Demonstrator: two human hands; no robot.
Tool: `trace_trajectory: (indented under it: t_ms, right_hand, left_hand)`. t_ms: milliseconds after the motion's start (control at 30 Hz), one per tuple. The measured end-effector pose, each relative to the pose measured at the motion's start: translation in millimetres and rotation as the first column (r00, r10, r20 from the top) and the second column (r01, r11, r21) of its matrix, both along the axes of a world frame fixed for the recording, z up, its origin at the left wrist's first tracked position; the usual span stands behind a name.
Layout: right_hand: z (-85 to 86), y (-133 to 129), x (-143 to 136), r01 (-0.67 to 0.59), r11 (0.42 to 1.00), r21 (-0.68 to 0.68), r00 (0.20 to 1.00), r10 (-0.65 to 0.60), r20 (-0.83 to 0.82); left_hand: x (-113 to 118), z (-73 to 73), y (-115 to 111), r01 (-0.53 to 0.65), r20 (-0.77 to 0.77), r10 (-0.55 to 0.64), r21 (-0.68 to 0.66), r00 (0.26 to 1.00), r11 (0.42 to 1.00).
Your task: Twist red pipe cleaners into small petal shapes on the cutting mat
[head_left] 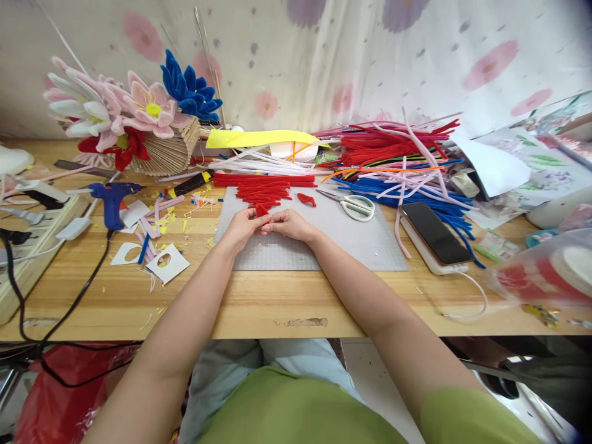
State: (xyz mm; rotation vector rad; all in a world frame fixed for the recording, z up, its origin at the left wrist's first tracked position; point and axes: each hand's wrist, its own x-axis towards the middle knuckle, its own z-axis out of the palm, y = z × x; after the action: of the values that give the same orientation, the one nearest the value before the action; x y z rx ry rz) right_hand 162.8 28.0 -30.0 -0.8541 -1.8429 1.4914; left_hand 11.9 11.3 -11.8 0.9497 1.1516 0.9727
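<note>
Over a grey cutting mat [361, 250], my left hand [243, 227] and my right hand [292, 224] meet, both closed at the fingertips. Between them is a small red petal shaped from pipe cleaner [261, 209], pinched by the fingers of both hands. Just beyond lie several cut red pipe cleaners [263, 190] in rows. A finished-looking red petal [306, 198] rests on the mat to the right of them. Scissors with pale handles [358, 207] lie farther right, blades pointing left.
On the left are a blue glue gun [113, 203], paper scraps [169, 264] and a basket of fuzzy flowers [161, 154]. Bundled blue pipe cleaners [416, 200], red pipe cleaners [393, 148] and a phone [435, 233] on a white power bank lie to the right.
</note>
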Motion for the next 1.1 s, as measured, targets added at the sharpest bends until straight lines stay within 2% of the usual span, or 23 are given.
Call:
trace_trajectory:
  t_ms: [133, 267, 467, 567, 733, 833, 933, 1100]
  right_hand:
    - [8.5, -2, 1, 0.039, 0.999, -0.011, 0.998, -0.038, 0.052]
    - [14.2, -4, 3, -0.012, 1.000, -0.014, 0.997, 0.013, 0.076]
    - [-2.6, 2, 1, 0.015, 0.996, 0.085, 0.995, -0.023, 0.101]
    - [-5.5, 3, 1, 0.022, 0.997, 0.078, 0.994, -0.030, 0.104]
    - [3.3, 0, 3, -0.023, 0.998, 0.056, 0.997, 0.018, 0.079]
    - [5.5, 0, 4, -0.051, 0.997, 0.054, 0.994, 0.046, 0.098]
    - [3.6, 1, 4, -0.041, 0.996, 0.074, 0.991, 0.031, 0.132]
    - [2.0, -1, 0, -0.027, 0.996, 0.083, 0.987, 0.014, 0.157]
  left_hand:
    - [1, 1.0, -1, -0.012, 0.010, 0.012, 0.018, 1.000, 1.000]
    - [-2, -0.2, 0, -0.077, 0.019, 0.076, 0.078, 0.997, 0.994]
    - [-3, -7.3, 5, -0.128, -0.134, 0.161, 0.226, 0.978, 0.966]
    - [-3, -5.9, 4, -0.113, -0.135, 0.140, 0.193, 0.981, 0.975]
    - [-9, 0.2, 2, -0.014, -0.042, 0.017, 0.078, 0.999, 0.997]
    - [-11, -0.4, 1, 0.019, -0.077, -0.007, 0.156, 0.997, 0.988]
    - [-9, -3.3, 0, 0.007, -0.138, 0.029, 0.254, 0.990, 0.967]
    - [-7, -7.3, 0, -0.020, -0.162, 0.064, 0.258, 0.985, 0.966]
